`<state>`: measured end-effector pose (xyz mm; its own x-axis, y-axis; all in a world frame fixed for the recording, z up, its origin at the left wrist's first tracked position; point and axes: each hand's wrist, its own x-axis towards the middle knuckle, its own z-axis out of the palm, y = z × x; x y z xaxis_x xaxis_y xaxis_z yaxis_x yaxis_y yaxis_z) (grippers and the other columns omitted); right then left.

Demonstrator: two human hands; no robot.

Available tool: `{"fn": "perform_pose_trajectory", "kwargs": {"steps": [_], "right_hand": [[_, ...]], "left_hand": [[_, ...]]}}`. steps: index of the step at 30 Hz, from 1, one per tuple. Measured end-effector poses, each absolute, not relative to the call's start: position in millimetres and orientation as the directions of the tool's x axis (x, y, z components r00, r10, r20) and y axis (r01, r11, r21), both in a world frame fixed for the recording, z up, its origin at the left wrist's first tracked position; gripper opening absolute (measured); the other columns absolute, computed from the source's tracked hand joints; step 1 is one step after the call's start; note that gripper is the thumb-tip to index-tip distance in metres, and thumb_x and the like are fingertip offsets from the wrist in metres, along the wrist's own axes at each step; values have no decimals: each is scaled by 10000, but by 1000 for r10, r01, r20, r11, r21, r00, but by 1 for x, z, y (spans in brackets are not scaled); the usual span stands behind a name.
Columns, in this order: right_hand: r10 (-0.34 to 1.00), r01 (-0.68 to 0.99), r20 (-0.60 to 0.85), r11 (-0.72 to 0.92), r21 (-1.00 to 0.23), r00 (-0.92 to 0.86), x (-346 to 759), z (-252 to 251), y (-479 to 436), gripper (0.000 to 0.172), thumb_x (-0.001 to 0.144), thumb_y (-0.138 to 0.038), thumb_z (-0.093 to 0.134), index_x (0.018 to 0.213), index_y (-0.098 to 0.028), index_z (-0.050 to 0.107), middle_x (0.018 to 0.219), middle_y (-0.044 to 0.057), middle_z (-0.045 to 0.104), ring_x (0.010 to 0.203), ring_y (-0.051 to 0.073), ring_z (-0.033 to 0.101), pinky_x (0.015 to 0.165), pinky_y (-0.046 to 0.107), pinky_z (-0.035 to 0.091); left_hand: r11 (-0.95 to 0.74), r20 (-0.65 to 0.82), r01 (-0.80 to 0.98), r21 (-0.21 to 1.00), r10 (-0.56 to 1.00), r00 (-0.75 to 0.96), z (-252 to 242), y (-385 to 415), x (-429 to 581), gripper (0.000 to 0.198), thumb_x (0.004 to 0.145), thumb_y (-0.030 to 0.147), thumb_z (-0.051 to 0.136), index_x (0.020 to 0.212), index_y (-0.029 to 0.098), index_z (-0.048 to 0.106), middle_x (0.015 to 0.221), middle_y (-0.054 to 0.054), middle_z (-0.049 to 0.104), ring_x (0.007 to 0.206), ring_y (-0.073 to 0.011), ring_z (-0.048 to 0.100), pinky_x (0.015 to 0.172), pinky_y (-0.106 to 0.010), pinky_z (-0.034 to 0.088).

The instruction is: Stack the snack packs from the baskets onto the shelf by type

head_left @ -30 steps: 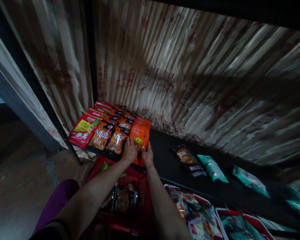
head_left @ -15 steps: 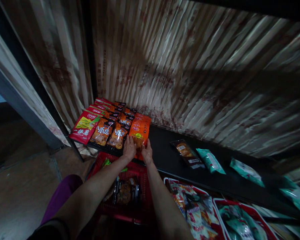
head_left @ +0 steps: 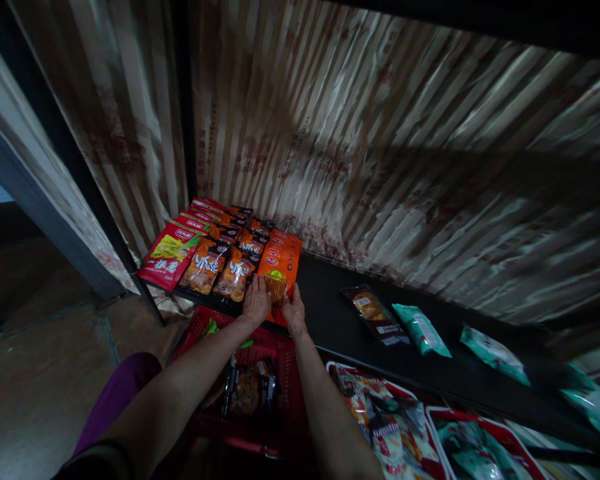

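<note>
My left hand (head_left: 257, 300) lies against the lower left side of the front orange snack packet (head_left: 279, 272), its fingers on the packet's edge. My right hand (head_left: 294, 311) holds the lower right side, thumb at the edge. Between them they grip this packet, the front one of an overlapping row of orange packets on the black shelf (head_left: 325, 293). Directly left are black-and-orange snack packets (head_left: 234, 272) in two overlapping columns. Farther left, red snack packets (head_left: 173, 250) overlap the same way.
Below my arms a red basket (head_left: 295, 387) holds a few dark packets. To the right on the shelf lie a brown packet (head_left: 373, 310) and several teal packets (head_left: 423, 330). Lower right are two red-and-white baskets (head_left: 433, 427) of packets. A dark post (head_left: 123, 247) borders the shelf's left end.
Both hands stay at the lower sides of the front orange packet, with slight shifts of the fingers. The view has tilted a little; the packets look unmoved.
</note>
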<state>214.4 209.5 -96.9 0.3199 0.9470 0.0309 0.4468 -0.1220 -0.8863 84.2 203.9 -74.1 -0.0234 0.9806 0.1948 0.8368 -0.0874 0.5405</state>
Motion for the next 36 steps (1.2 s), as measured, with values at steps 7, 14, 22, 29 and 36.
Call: {"fn": "perform_pose_trajectory", "kwargs": {"steps": [7,14,22,29,36], "right_hand": [[915,382,52,-115,-917,401,221,-95,220,632,836,-430,429,1402,-158,363,1429,84,433,1316,206,402,1092,378,298],[911,379,3,-168,-910,412,221,-88,242,622,843,-453,396,1403,-182,371,1363,71,516,1265,208,467,1057,369,349],[909,471,-55,-265,-841,413,209,-75,234,593,875,-429,372,1428,-219,331,1338,78,539,1203,250,521,1037,404,359],[913,524,-22,-253,-813,407,206,-73,234,595,885,-402,348,1431,-166,324,1356,100,518,1229,255,498,1049,401,346],[865,252,-13,-161,-954,502,217,-85,249,626,819,-484,451,1361,-172,445,1343,86,535,1280,222,447,1075,341,319]], "left_hand": [[-110,222,830,547,975,-17,-78,203,82,541,888,237,358,1388,33,335,1475,-228,295,1274,-299,430,1040,-425,363],[-116,238,850,514,971,-11,-82,203,86,559,880,235,362,1384,-6,324,1477,-239,283,1287,-307,410,1051,-422,345],[-90,213,866,491,977,-19,-80,202,89,555,887,229,351,1378,-29,324,1472,-249,284,1293,-315,398,1065,-416,319],[-120,235,892,437,972,16,-77,201,87,551,886,217,371,1403,35,317,1467,-267,276,1250,-329,444,1027,-437,354],[-127,258,911,393,966,24,-77,200,88,521,899,202,354,1394,42,341,1468,-253,288,1254,-312,448,1015,-419,374]]}}
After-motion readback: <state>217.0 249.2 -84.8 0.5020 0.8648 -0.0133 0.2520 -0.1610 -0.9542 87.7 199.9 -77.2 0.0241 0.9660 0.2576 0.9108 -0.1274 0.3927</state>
